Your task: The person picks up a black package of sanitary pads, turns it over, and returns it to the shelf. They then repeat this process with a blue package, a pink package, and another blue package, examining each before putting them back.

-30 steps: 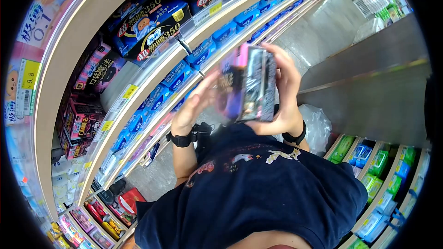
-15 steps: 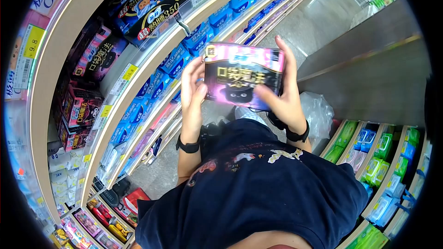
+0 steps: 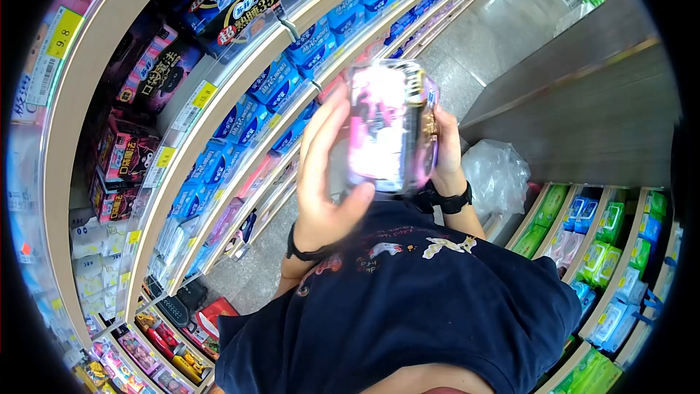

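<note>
A black and pink pack of sanitary pads (image 3: 377,128) is held up in front of my chest, turned so that a narrower side and an edge show. Bright glare and motion blur wash out much of its print. My left hand (image 3: 321,182) lies along the pack's left side, fingers stretched upward and thumb at the lower edge. On the far right side, my right hand (image 3: 448,149) grips the pack, with some of its fingers hidden behind it. Similar black and pink packs (image 3: 164,76) sit on the shelf to the left.
Curved shelves with price tags (image 3: 195,114) and blue packs (image 3: 273,80) run along the left. A grey panel (image 3: 569,117) stands at right, beside a clear plastic bag (image 3: 496,175). Low shelves of green and blue packs (image 3: 601,266) are at lower right.
The pack has been turned from its broad printed front to a narrower side. My left hand has shifted lower and its fingers have straightened; my right hand is now partly behind the pack.
</note>
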`<state>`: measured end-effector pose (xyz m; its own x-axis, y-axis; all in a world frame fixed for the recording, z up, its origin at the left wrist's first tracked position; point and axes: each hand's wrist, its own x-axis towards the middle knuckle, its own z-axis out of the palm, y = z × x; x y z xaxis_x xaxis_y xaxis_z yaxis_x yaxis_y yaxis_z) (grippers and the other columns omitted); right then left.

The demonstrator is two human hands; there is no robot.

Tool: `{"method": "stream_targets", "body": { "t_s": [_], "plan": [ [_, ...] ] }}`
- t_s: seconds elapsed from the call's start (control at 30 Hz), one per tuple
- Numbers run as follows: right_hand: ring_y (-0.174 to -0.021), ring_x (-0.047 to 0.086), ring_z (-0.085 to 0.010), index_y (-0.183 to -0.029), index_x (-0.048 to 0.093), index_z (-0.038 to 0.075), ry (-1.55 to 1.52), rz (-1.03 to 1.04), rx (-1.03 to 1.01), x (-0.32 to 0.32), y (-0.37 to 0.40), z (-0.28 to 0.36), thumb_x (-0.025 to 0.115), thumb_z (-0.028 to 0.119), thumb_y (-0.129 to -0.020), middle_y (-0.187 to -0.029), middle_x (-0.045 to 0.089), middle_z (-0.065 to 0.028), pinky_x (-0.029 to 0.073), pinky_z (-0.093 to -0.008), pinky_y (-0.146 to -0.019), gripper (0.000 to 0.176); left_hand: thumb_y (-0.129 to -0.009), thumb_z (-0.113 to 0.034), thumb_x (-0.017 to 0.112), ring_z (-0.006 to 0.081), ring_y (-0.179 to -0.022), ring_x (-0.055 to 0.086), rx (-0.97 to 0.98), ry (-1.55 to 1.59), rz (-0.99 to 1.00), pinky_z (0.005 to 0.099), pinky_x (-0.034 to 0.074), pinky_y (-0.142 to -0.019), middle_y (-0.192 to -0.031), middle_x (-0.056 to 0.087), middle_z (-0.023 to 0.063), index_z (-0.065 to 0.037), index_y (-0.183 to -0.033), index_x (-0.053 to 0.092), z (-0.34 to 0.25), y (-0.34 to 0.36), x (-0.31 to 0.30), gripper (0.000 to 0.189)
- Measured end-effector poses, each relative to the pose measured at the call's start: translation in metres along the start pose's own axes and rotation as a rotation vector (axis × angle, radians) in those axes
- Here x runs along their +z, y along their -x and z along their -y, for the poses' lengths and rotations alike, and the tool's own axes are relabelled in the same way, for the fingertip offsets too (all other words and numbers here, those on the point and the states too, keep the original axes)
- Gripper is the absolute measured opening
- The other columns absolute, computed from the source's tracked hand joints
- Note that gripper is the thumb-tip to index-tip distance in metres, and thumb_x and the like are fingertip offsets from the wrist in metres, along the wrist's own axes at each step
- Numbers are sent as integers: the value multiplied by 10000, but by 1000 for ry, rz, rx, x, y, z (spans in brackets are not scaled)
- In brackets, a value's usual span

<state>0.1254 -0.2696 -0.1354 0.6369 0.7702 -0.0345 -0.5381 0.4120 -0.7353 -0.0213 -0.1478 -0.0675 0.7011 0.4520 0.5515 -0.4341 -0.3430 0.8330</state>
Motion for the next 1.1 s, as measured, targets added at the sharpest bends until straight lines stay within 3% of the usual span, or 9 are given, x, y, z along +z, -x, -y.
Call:
{"method": "stream_targets", "body": {
  "t_s": [0.13,0.2,0.23,0.27,0.47,0.53,0.63,0.87,1.1],
  "plan": [
    [-1140,452,-210,-1445,46,89,251,-40,-211,22,0,10,468,29,-778,-1283,397,-143,379,-292,-963,792,-690,-187,789,293,-1218,452,-189,-290,-15,383,352,-1017,-1324,429,223,38,-1385,292,8,7,-17,884],
    [-1098,476,-191,-1446,141,56,552,-166,-356,40,-1,7,530,157,-678,-1205,444,-116,368,-289,-978,867,-695,-98,776,274,-1196,475,-332,-282,-83,368,379,-999,-1295,455,209,30,-1384,299,12,6,-23,847],
    [-1278,301,-240,-1448,8,90,442,48,-266,38,1,10,513,-34,-728,-1412,201,-162,312,-319,-1028,888,-724,-58,735,208,-1144,503,-352,-184,-96,335,380,-991,-1252,496,137,5,-1402,269,10,6,-26,825],
    [-1287,307,-245,-1441,-6,67,573,96,-309,35,-3,5,531,-9,-741,-1409,223,-166,294,-353,-1048,886,-703,-27,742,208,-1154,497,-379,-176,-112,336,384,-992,-1276,474,139,6,-1403,261,5,7,-32,850],
    [-1304,324,-293,-1416,59,46,589,468,-485,100,-27,-15,545,-29,-686,-1402,286,-229,262,-400,-1077,881,-612,72,695,274,-1252,426,-5,-646,-167,380,334,-1046,-1324,441,180,-11,-1333,327,-25,25,-96,814],
    [-1337,284,-308,-1406,108,27,611,607,-607,125,-38,-19,568,-45,-649,-1429,265,-231,183,-410,-1110,888,-658,59,660,307,-1257,418,141,-810,-260,408,306,-1065,-1336,424,211,-35,-1318,326,-48,25,-108,745],
    [-1334,294,-307,-1396,151,11,486,693,-690,173,-53,-23,575,-59,-663,-1418,307,-203,209,-399,-1106,849,-636,65,653,336,-1240,423,266,-855,-529,419,313,-1049,-1340,421,207,-30,-1301,349,-60,12,-120,737],
    [-1280,368,-364,-1395,190,14,588,701,-818,209,-111,-35,581,-44,-749,-1399,321,-206,324,-386,-1043,757,-777,50,627,214,-1202,426,14,-734,-594,332,323,-1029,-1342,378,153,-14,-1398,258,-53,-19,-156,725],
    [-1284,338,-417,-1358,301,52,915,525,-963,210,-128,-43,600,-37,-746,-1398,308,-255,314,-421,-1053,688,-845,-34,608,283,-1166,449,46,-923,-730,362,440,-916,-1310,379,185,-2,-1358,331,-26,-33,-162,584]
  ]
}}
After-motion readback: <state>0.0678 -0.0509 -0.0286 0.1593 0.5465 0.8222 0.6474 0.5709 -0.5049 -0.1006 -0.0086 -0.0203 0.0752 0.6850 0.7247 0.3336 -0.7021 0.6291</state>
